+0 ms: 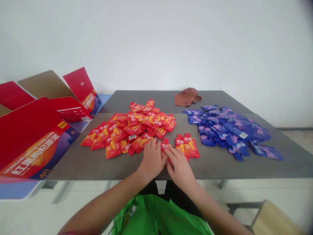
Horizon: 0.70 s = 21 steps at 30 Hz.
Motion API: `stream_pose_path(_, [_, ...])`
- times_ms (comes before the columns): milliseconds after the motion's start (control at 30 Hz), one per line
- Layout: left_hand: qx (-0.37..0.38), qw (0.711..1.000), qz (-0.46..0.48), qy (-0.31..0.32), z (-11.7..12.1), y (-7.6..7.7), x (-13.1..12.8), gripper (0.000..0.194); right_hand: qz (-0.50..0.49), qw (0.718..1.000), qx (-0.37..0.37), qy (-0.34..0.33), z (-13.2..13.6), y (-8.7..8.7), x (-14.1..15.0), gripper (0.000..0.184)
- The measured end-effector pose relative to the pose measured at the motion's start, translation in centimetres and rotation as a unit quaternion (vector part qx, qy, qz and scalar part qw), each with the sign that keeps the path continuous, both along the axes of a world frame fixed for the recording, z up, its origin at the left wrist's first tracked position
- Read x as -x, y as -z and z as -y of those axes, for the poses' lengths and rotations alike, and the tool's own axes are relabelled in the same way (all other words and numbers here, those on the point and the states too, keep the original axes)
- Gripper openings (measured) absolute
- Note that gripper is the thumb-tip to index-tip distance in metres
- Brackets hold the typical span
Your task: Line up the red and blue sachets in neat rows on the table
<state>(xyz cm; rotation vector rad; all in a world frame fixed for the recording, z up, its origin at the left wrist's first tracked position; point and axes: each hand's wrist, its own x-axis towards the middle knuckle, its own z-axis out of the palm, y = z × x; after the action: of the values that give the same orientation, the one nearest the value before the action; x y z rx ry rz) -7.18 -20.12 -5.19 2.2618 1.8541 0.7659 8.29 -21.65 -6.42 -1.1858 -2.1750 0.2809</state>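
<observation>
At the near side of the table, a red sachet (pixel 165 144) lies between my two hands, partly hidden by the fingers. My left hand (pixel 152 159) is closed on its left side, fingers bent and thumb side toward the right hand. From the right, my right hand (pixel 180 167) grips the same sachet with its fingers pressed over it. Just right of my hands, a small group of red sachets (pixel 191 146) lies side by side on the tabletop. A large heap of red sachets (pixel 137 125) spreads beyond and left of my left hand.
A heap of blue sachets (pixel 225 129) covers the right part of the grey table (pixel 117 171). Toward the back lies a crumpled brown cloth (pixel 187 97). Open red cartons (pixel 31 137) stand at the left on a lower blue surface. A wooden stool (pixel 276 218) is at lower right.
</observation>
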Motion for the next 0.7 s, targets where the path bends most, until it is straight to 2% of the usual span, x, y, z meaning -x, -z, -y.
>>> stream_pose_path(67, [-0.011, 0.999, -0.046, -0.016, 0.5, 0.4, 0.6, 0.051, 0.042, 0.999, 0.012, -0.013, 0.0, 1.0, 0.1, 0.042])
stream_pose_path(167, [-0.008, 0.997, -0.078, 0.01, 1.7, 0.5, 1.9, 0.04, 0.056, 0.998, 0.031, -0.022, -0.1, 1.6, 0.0, 0.036])
stream_pose_path(333, [-0.002, 0.995, -0.094, 0.032, 3.2, 0.8, 3.5, 0.036, 0.061, 0.997, 0.028, -0.038, -0.3, 1.3, -0.2, 0.034])
stream_pose_path(433, [-0.024, 0.997, -0.075, 0.026, 3.6, 0.3, 3.8, 0.039, 0.058, 0.998, -0.019, 0.011, -0.9, 0.9, -1.4, 0.033])
stream_pose_path(567, [-0.024, 0.993, -0.034, 0.107, 3.6, -1.5, 2.9, 0.039, 0.072, 0.983, -0.058, 0.156, -2.3, 1.4, -4.5, 0.032])
stream_pose_path(633, [-0.012, 0.986, -0.027, 0.165, 3.1, -2.1, 1.7, 0.038, 0.079, 0.981, -0.049, 0.17, -2.9, 2.1, -6.0, 0.034])
stream_pose_path(700, [0.0, 0.976, -0.038, 0.215, 2.1, -2.0, 0.0, 0.039, 0.082, 0.986, -0.041, 0.141, -3.0, 2.9, -6.9, 0.035])
